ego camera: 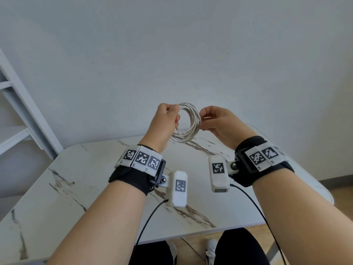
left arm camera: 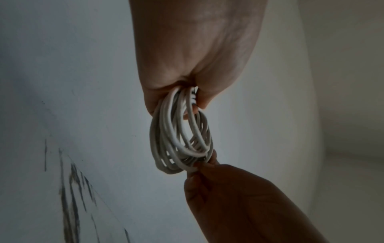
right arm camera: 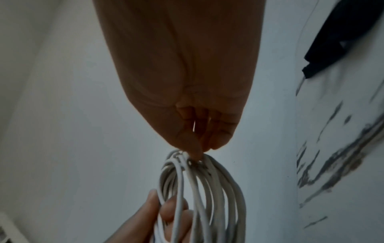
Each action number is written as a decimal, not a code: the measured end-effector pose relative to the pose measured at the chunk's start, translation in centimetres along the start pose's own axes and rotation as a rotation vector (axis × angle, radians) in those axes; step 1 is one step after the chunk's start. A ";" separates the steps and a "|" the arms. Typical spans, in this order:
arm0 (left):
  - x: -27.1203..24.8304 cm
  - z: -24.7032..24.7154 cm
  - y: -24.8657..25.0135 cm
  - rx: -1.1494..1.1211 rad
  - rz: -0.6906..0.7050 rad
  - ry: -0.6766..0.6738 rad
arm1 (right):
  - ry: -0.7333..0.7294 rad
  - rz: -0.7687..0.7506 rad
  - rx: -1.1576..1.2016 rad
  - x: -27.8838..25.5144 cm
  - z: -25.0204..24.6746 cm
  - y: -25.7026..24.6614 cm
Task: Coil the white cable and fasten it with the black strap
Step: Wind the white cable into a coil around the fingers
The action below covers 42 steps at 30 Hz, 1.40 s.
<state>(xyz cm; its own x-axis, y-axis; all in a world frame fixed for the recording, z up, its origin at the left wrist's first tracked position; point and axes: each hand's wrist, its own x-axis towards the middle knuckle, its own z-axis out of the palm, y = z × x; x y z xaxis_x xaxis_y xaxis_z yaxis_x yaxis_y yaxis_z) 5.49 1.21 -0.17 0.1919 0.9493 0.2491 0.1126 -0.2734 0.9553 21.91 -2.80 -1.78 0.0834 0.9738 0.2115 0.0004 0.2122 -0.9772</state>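
Observation:
The white cable [ego camera: 188, 122] is wound into a round coil of several loops, held in the air above the far part of the table. My left hand [ego camera: 168, 119] grips the coil's left side, fingers curled round the loops [left arm camera: 178, 115]. My right hand [ego camera: 214, 119] pinches the coil's right side between thumb and fingertips [right arm camera: 195, 152]. The coil [right arm camera: 199, 197] hangs between both hands in the wrist views. A black strap is not clearly seen; a small dark patch shows at the right-hand pinch [left arm camera: 200, 158], too dim to identify.
A white marble-patterned table [ego camera: 95, 188] lies below my hands, its far edge close to a white wall [ego camera: 172, 44]. A white shelf frame [ego camera: 19, 111] stands at the left. Black wires [ego camera: 149, 217] trail from the wrist cameras. My legs show under the near edge.

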 end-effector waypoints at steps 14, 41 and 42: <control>0.2 -0.5 -0.3 -0.132 -0.089 0.030 | 0.143 -0.088 -0.207 -0.1 0.8 -0.1; 0.5 -0.1 -1.9 -0.161 -0.089 0.071 | -0.065 0.000 -0.019 -0.5 0.4 0.0; 0.5 0.0 -1.9 -0.157 -0.087 0.070 | -0.060 -0.001 -0.028 -0.4 0.4 0.0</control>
<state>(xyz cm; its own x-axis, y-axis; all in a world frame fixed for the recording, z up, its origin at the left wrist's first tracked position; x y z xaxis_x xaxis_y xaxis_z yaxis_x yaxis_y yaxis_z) 5.37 2.21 -1.90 0.1194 0.9783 0.1694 -0.0285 -0.1672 0.9855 21.52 -3.18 -1.86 0.0237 0.9769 0.2123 0.0279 0.2117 -0.9769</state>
